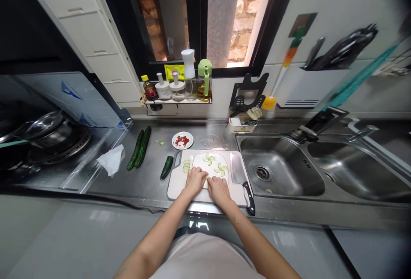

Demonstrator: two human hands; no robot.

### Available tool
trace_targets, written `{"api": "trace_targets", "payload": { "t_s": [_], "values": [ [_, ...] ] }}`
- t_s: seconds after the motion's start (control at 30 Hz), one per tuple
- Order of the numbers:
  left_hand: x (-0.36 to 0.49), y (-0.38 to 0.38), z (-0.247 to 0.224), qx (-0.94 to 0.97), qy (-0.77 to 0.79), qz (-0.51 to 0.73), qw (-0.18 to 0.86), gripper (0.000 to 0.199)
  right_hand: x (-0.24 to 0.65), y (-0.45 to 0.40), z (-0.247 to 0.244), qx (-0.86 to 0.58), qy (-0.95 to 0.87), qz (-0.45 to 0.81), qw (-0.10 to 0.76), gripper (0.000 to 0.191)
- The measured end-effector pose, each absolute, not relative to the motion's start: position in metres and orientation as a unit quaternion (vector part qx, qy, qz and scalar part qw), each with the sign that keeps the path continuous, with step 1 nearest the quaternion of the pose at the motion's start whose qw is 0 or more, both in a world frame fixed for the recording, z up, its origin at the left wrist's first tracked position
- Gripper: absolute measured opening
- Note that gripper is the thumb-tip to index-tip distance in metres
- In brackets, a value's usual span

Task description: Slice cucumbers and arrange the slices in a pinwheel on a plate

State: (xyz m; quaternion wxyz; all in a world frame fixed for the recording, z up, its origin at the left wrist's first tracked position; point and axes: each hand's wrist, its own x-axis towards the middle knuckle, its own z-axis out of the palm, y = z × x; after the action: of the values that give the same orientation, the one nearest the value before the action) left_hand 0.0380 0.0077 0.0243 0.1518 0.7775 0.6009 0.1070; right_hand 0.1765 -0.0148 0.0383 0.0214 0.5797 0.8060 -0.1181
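A white plate [201,159] lies on the pale cutting board [175,187]. Cucumber slices are set on the plate in two pinwheel shapes, one at the top [209,159] and one on the right [221,169]. Over the plate's near left part, my left hand [194,180] and my right hand [219,190] meet at the fingertips, closed on a small cucumber slice [206,176] that they mostly hide. A short stack of cucumber slices [186,166] sits on the board left of the plate. Along the board's right side lies a kitchen knife [238,168], its black handle toward me.
Left of the board are a cut cucumber piece [166,167], two whole cucumbers [139,148] and a white cloth or tissue [111,160]. A small dish [175,140] behind holds chopped red bits. The double sink [281,163] is at right; the stove pot [48,131] at far left.
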Motion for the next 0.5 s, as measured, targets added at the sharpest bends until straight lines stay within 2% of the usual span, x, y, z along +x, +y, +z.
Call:
{"api": "trace_targets", "payload": {
  "t_s": [0.5],
  "values": [
    [0.0368,0.0085,0.0223,0.777,0.601,0.105,0.153,0.025,0.1734,-0.0128,0.0410,0.571,0.811,-0.126,0.027,0.029]
  ]
}}
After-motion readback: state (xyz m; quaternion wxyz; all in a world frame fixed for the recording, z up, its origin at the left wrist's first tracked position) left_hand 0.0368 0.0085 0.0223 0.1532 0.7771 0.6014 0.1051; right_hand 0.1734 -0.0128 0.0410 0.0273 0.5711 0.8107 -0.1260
